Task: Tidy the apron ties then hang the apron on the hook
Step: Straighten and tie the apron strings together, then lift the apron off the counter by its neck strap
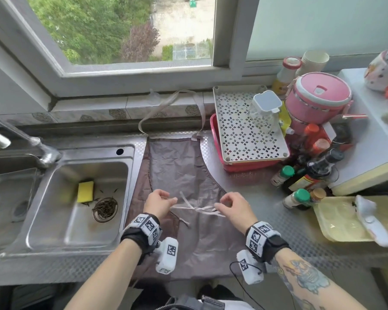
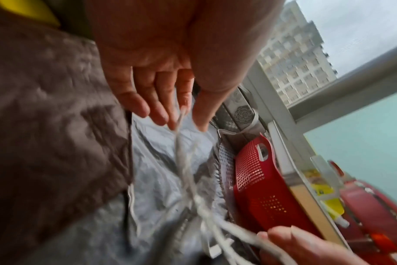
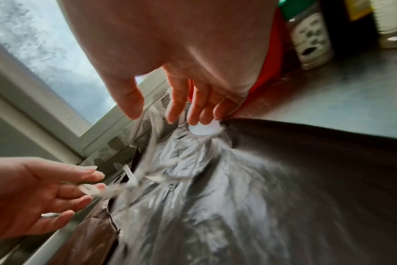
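Note:
A grey-brown apron (image 1: 184,171) lies flat on the steel counter between the sink and a red basket, its pale neck strap (image 1: 166,108) trailing up onto the tiled sill. Its pale waist ties (image 1: 196,208) are knotted together over the middle of the cloth. My left hand (image 1: 159,203) pinches the left loop of the ties (image 2: 179,122) between thumb and fingers. My right hand (image 1: 230,203) pinches the right loop (image 3: 145,125) the same way. Both hands pull the ties apart, level with each other. No hook shows in any view.
A steel sink (image 1: 81,198) with a yellow sponge (image 1: 85,191) lies to the left, its tap (image 1: 38,146) above. To the right stand a red basket (image 1: 240,165) under a white tray (image 1: 244,128), a pink pot (image 1: 316,99), several bottles (image 1: 309,175) and a yellow tray (image 1: 345,218).

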`<state>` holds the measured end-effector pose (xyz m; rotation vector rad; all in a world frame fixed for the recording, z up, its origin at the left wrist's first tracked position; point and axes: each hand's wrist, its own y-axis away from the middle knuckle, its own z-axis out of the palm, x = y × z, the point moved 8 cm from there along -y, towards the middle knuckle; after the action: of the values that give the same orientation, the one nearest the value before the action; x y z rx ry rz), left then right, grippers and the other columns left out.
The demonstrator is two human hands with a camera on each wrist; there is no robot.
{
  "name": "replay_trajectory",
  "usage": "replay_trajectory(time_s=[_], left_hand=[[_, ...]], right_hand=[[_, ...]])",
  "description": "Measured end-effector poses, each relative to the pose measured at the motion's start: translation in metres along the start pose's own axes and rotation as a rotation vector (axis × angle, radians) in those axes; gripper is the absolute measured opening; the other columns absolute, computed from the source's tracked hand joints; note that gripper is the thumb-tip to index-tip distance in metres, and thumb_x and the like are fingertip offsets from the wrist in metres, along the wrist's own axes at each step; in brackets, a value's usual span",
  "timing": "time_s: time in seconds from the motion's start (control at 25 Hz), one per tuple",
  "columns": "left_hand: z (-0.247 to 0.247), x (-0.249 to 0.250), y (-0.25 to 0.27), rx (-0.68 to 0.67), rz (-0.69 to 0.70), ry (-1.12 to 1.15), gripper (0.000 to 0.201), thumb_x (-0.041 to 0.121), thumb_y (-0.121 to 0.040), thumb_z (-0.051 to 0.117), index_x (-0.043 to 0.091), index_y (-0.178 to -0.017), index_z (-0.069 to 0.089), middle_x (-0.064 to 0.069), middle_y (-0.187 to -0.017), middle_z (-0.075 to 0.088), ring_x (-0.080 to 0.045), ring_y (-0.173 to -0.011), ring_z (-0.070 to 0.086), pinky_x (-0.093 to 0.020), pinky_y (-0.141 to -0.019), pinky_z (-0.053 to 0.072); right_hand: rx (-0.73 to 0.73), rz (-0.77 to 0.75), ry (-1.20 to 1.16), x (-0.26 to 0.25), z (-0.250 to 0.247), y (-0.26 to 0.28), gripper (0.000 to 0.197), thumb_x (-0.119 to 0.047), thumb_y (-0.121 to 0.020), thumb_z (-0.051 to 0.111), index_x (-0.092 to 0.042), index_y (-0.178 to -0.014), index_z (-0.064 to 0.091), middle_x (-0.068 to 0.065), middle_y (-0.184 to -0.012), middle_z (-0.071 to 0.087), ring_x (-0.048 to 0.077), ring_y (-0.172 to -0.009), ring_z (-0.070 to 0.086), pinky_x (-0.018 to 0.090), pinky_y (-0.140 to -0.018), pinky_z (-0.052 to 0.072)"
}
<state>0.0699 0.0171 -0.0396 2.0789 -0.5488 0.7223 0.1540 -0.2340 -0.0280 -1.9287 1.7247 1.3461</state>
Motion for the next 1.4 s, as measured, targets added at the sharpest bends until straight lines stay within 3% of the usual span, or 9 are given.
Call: replay_trajectory(time_s=[0.16,0.48,0.68,0.84,0.96,1.08,1.2,1.28,1.4], left_hand=[[-0.027,0.006,-0.020,0.024,0.037,-0.127,0.024,0.024,-0.072,0.068,0.017,-0.094,0.061,-0.010,-0.104,0.069,-0.027,-0.100,0.064,-0.040,-0.095,0.050],[-0.079,0.046,-0.093,0.029,0.068,-0.142,0.035,0.018,-0.079,0.061,0.008,-0.113,0.059,-0.011,-0.116,0.065,-0.027,-0.110,0.060,-0.029,-0.094,0.042],[-0.099,0.085,-0.163,-0.014,0.169,-0.185,0.042,0.021,-0.078,0.062,0.012,-0.119,0.058,-0.013,-0.132,0.052,-0.027,-0.127,0.046,-0.032,-0.104,0.038],[-0.103,0.108,-0.209,-0.073,0.215,-0.145,0.056,0.023,-0.077,0.065,0.012,-0.130,0.052,-0.015,-0.147,0.038,-0.025,-0.138,0.034,-0.035,-0.115,0.029],[-0.101,0.121,-0.232,-0.124,0.197,-0.068,0.059,0.021,-0.078,0.066,0.013,-0.134,0.049,-0.015,-0.155,0.024,-0.023,-0.142,0.029,-0.030,-0.113,0.024],[-0.097,0.127,-0.236,-0.160,0.219,-0.081,0.066,0.026,-0.077,0.067,0.012,-0.138,0.046,-0.010,-0.146,0.045,-0.024,-0.131,0.045,-0.032,-0.111,0.033],[-0.102,0.132,-0.215,-0.136,0.277,0.056,0.055,0.012,-0.079,0.066,0.007,-0.132,0.051,-0.010,-0.127,0.060,-0.021,-0.110,0.058,-0.020,-0.093,0.042],[-0.108,0.130,-0.193,-0.108,0.312,0.232,0.040,0.000,-0.077,0.066,0.004,-0.116,0.058,-0.008,-0.101,0.064,-0.010,-0.080,0.062,-0.009,-0.070,0.048],[-0.102,0.132,-0.156,-0.206,0.370,0.317,0.033,-0.007,-0.076,0.062,0.009,-0.104,0.051,-0.004,-0.084,0.058,-0.010,-0.057,0.063,-0.015,-0.054,0.052]], right_hand=[[-0.047,-0.034,0.083,-0.038,0.025,-0.027,0.022,-0.035,-0.077,0.066,-0.019,-0.091,0.063,0.001,-0.097,0.060,0.018,-0.096,0.057,0.030,-0.090,0.043],[-0.135,0.100,0.198,-0.116,0.076,-0.107,0.049,-0.034,-0.080,0.062,-0.011,-0.122,0.054,0.009,-0.124,0.060,0.025,-0.114,0.056,0.030,-0.094,0.040],[0.044,0.175,0.096,-0.154,0.062,-0.182,0.061,-0.027,-0.079,0.063,-0.011,-0.135,0.045,0.016,-0.144,0.031,0.023,-0.103,0.052,0.027,-0.102,0.034],[0.127,0.261,0.048,-0.161,0.040,-0.225,0.062,-0.028,-0.078,0.064,-0.015,-0.137,0.047,0.021,-0.155,0.013,0.035,-0.131,0.041,0.031,-0.111,0.027],[0.119,0.295,-0.097,-0.150,0.036,-0.255,0.059,-0.033,-0.060,0.070,-0.013,-0.115,0.059,0.024,-0.135,0.049,0.035,-0.114,0.057,0.041,-0.104,0.044],[0.095,0.226,-0.307,-0.149,0.042,-0.255,0.037,-0.012,-0.076,0.064,-0.017,-0.111,0.055,0.015,-0.099,0.065,0.024,-0.080,0.063,0.035,-0.076,0.056],[0.155,0.131,-0.289,-0.162,0.042,-0.218,0.034,-0.014,-0.075,0.066,-0.021,-0.107,0.064,0.003,-0.104,0.066,0.020,-0.095,0.063,0.039,-0.091,0.052],[0.107,0.106,-0.301,-0.165,0.051,-0.194,0.025,-0.010,-0.078,0.066,-0.024,-0.098,0.065,0.001,-0.100,0.067,0.019,-0.090,0.061,0.038,-0.085,0.051],[0.057,0.062,-0.316,-0.175,0.063,-0.172,0.023,-0.013,-0.079,0.067,-0.029,-0.096,0.066,0.003,-0.110,0.068,0.018,-0.098,0.062,0.039,-0.092,0.049]])
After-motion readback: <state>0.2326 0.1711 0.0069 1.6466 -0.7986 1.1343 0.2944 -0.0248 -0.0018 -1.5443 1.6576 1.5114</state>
